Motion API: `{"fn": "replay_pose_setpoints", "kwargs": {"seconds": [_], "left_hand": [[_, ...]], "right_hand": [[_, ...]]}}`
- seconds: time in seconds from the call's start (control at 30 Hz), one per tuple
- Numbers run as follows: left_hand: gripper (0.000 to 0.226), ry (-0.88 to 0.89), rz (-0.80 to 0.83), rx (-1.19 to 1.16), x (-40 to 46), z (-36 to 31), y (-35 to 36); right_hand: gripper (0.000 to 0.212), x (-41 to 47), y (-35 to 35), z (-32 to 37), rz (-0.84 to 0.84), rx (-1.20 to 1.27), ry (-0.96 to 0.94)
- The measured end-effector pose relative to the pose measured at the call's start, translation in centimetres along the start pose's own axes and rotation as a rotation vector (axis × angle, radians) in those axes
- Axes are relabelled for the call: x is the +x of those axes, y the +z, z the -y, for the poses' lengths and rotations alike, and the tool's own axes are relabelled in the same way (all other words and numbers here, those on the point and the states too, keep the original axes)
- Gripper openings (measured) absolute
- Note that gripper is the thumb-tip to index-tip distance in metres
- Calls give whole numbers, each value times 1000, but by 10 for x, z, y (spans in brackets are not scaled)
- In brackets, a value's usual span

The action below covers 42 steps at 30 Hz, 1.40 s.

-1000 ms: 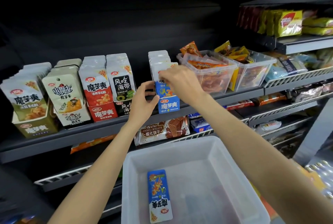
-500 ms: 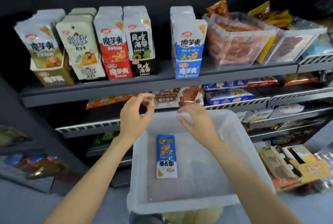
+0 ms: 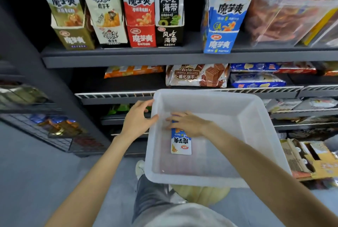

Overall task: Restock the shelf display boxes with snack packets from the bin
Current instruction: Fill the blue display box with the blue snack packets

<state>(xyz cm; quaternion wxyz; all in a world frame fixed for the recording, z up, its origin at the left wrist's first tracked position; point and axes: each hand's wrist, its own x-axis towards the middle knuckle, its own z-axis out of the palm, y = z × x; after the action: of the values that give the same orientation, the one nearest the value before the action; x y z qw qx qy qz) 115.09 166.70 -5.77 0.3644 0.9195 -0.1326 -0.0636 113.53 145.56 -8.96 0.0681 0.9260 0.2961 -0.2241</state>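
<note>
A white plastic bin (image 3: pixel 256 150) stands low in front of the shelves. One blue snack packet (image 3: pixel 181 144) lies flat on its floor. My right hand (image 3: pixel 188 123) reaches into the bin with its fingers spread over the packet's far end, touching it. My left hand (image 3: pixel 137 119) is at the bin's left rim, thumb against the wall, fingers loose. On the upper shelf (image 3: pixel 128 56) stands the blue display box (image 3: pixel 220 41) full of matching blue packets, with olive (image 3: pixel 74 39), cream (image 3: pixel 109 36), red (image 3: pixel 141 35) and black (image 3: pixel 169 34) display boxes to its left.
Clear tubs of orange snacks (image 3: pixel 289 12) stand right of the blue box. Wafer biscuits (image 3: pixel 197 76) and other packets lie on the lower shelf behind the bin. Cardboard boxes (image 3: pixel 309 159) lie on the floor at right. A yellow stool (image 3: pixel 201 194) sits under the bin.
Both hands came down from the blue display box on the shelf. The right hand went into the bin onto the blue packet; the left hand settled at the bin's left rim.
</note>
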Motion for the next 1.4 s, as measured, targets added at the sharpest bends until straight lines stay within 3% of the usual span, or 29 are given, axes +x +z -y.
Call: {"fn": "replay_pose_setpoints", "kwargs": {"seconds": [0.07, 0.13, 0.23, 0.37, 0.43, 0.53, 0.63, 0.73, 0.87, 1.03, 1.23, 1.4], "left_hand": [[55, -7, 0, -21, 0, 0, 1], [55, -23, 7, -37, 0, -1, 1], [54, -33, 4, -6, -1, -5, -1], [45, 72, -134, -42, 3, -35, -15], [38, 189, -182, -202, 14, -61, -25], [33, 395, -178, -312, 42, -96, -37], [33, 511, -131, -335, 76, -128, -44], [32, 576, -160, -341, 105, -157, -49], [30, 606, -200, -383, 130, -186, -52], [35, 602, -193, -381, 141, -204, -52], [50, 566, -206, -359, 140, -205, -47], [61, 511, -273, -425, 138, -210, -29]], "right_hand": [[69, -1, -2, -7, 49, -108, -50], [65, -5, -1, -11, -7, -157, -40], [41, -23, 2, -20, -139, -1, 61], [15, -75, -7, -32, -584, 602, 255], [13, -101, -32, -31, -863, 894, 394], [18, -131, -85, -35, -1292, 1324, 420], [14, -150, -128, -51, -1558, 1436, 373], [11, -153, -161, -66, -1689, 1514, 290], [14, -142, -189, -85, -1664, 1368, 248], [20, -137, -191, -107, -1485, 854, 370], [29, -131, -192, -117, -1226, 388, 634], [39, -117, -190, -108, -1089, 184, 805]]}}
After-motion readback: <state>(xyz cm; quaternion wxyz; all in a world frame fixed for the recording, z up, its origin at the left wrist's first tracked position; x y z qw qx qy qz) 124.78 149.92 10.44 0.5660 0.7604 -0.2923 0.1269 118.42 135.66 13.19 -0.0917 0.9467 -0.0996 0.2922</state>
